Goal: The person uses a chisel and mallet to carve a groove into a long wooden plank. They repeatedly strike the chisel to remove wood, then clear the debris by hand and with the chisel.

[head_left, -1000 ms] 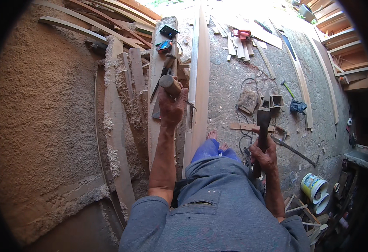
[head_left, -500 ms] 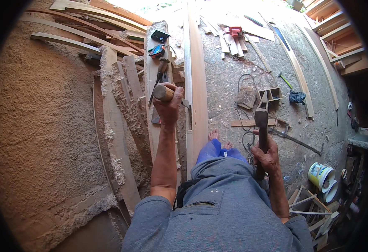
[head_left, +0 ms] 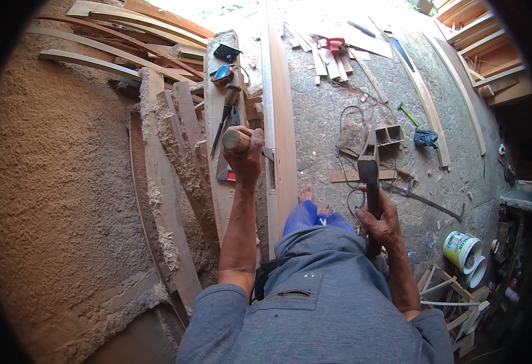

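Observation:
My left hand (head_left: 245, 159) is wrapped round a wooden-handled chisel (head_left: 237, 141), whose blade shows at the right of my fist against a long pale board (head_left: 285, 158), beside a slot in its edge strip. My right hand (head_left: 379, 221) grips a dark-handled hammer (head_left: 369, 173) upright, held right of the board over the floor. Beyond my left hand, a dusty plank (head_left: 223, 194) carries a dark-bladed tool (head_left: 223, 118), an orange-and-blue tape measure (head_left: 222, 74) and a small black object (head_left: 225, 52). The chisel's tip is too small to make out clearly.
Lumber (head_left: 114, 30) and sawdust piles (head_left: 66, 182) lie to my left. On the concrete floor are offcuts (head_left: 333, 64), a red power tool (head_left: 334, 45), cables, a wooden box (head_left: 390, 134), a long clamp (head_left: 430, 203), a hammer (head_left: 407, 112) and white buckets (head_left: 460, 255). Wooden frames (head_left: 478, 42) stand right.
My left hand with the chisel has moved down in the picture, its blade nearer the board's slot. My right hand's hammer has shifted slightly. The surroundings appear shifted as the view moved.

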{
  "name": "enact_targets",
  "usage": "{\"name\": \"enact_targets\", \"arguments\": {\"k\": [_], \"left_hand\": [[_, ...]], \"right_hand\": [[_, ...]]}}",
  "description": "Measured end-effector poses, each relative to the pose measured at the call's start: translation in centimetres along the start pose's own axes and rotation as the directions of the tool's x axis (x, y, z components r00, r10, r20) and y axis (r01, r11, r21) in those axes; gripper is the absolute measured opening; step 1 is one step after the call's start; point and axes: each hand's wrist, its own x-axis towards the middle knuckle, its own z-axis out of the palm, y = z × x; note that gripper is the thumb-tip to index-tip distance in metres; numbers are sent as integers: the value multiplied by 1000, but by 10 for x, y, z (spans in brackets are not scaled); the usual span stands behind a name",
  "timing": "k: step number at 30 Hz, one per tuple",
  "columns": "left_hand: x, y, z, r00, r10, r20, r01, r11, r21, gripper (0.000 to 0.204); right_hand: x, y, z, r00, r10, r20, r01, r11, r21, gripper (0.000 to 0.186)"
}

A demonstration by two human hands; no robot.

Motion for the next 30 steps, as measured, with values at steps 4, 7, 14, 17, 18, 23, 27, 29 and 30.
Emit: {"name": "enact_targets", "arguments": {"k": [4, 7, 14, 17, 18, 23, 27, 29, 30], "left_hand": [[-3, -3, 9, 998, 41, 50, -45, 995, 88, 16], [10, -3, 17, 993, 16, 118, -45, 969, 244, 15], [14, -33, 12, 838, 480, 261, -546, 742, 389, 29], [0, -45, 9, 919, 283, 275, -384, 801, 460, 29], [-3, -51, 6, 930, 251, 268, -341, 862, 376, 35], [-23, -2, 0, 937, 331, 112, -348, 910, 224, 23], [-4, 14, 0, 997, 80, 6, -80, 997, -1, 16], [-5, 17, 3, 994, 78, 76, -82, 995, 63, 16], [-5, 14, 4, 990, 114, 84, -124, 984, 128, 15]], "right_hand": [[26, -15, 6, 945, -326, 26, 318, 897, -309, 62], [50, -69, 25, 871, -487, 70, 464, 765, -447, 65], [63, -169, 66, 483, -836, 261, 745, 235, -624, 71], [81, -165, 86, 767, -461, 447, 587, 222, -778, 54], [96, -144, 86, 782, -403, 475, 598, 270, -754, 50], [77, -124, 77, 786, -470, 403, 609, 473, -637, 47], [64, -112, 70, 828, -499, 254, 559, 704, -438, 53], [60, -106, 67, 835, -513, 200, 549, 742, -384, 54], [58, -106, 63, 841, -506, 192, 539, 753, -379, 56]]}}
